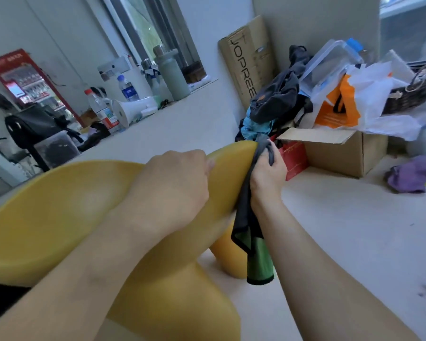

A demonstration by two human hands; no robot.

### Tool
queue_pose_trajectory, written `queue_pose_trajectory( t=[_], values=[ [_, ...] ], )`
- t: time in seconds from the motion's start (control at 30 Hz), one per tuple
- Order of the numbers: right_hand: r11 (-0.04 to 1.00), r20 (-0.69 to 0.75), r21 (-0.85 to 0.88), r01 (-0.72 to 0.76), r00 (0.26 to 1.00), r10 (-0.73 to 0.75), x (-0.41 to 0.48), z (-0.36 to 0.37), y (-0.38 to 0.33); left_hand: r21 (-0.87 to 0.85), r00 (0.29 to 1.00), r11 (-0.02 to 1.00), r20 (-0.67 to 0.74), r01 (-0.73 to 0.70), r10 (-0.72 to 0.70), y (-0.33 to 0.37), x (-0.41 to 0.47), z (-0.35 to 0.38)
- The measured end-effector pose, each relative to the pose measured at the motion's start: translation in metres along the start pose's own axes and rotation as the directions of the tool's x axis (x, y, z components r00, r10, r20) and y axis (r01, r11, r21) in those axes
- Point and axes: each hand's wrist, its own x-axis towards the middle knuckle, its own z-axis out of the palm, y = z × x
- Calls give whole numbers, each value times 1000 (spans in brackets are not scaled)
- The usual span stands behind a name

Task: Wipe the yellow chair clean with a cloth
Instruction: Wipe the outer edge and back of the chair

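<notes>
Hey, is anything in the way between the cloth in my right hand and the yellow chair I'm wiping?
Nothing visible is. Your right hand grips the dark cloth and presses it straight against the outer edge of the yellow chair. Your left hand rests on the chair beside it. The cardboard box sits farther back, clear of the chair.

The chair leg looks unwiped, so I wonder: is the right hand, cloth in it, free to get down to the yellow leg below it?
Probably yes. The right hand grips the cloth at the chair edge, and the leg stands just below with nothing between; the cloth already hangs beside it.
</notes>
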Motion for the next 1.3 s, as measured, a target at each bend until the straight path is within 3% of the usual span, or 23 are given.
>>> queue_pose_trajectory(
  t=[0.13,0.23,0.3,0.37,0.43,0.5,0.53,0.63,0.7,0.73,0.83,0.93,1.0,1.03,1.1,1.17,1.23,1.3],
  values=[
    [1000,7,15,-12,1000,12,-34,-10,4,64,999,997,-28,-38,40,3,12,-4],
    [968,121,21,252,960,-253,-113,-17,22,209,987,968,-59,-136,152,31,30,-2],
    [944,105,2,330,939,-329,-112,-15,20,277,981,946,-44,-168,187,47,38,-3],
    [981,23,-65,181,983,-180,-52,-11,28,330,982,931,-50,-156,183,54,39,-1],
    [999,2,7,-40,999,40,10,-7,28,379,984,914,-49,-142,173,53,38,1],
    [993,66,31,-115,991,113,18,-9,28,322,985,937,-62,-135,163,49,49,2],
    [995,119,43,-87,990,81,1,-12,26,261,986,956,-64,-135,157,47,59,0],
    [990,232,90,110,964,-128,-63,-23,24,19,994,994,46,-104,103,43,84,-8],
    [969,198,90,230,949,-244,-60,-22,28,-65,991,995,102,-81,87,44,87,-9],
    [976,184,65,209,959,-218,-41,-20,29,-67,991,995,102,-78,84,44,88,-8],
    [999,212,20,-35,977,30,26,-24,55,-48,994,997,85,-65,69,43,87,-5],
    [918,310,24,-396,876,370,22,-37,120,-101,994,995,101,-23,33,46,83,-3],
    [832,309,111,-544,815,491,-2,-38,139,-124,996,992,84,-14,24,46,82,-1],
    [831,282,150,-536,829,483,-7,-38,135,-129,997,991,74,-15,25,45,82,1],
    [909,166,192,-369,925,341,-7,-32,104,-135,998,991,61,-16,24,46,83,3],
    [971,143,225,-77,989,46,-7,-29,62,-122,999,992,46,-23,29,46,85,3],
    [960,165,225,167,965,-206,-10,-24,36,-101,999,994,36,-31,35,46,85,3],
    [976,98,160,148,981,-165,-1,-15,45,-80,998,996,57,-37,41,47,83,3]
  ],
)
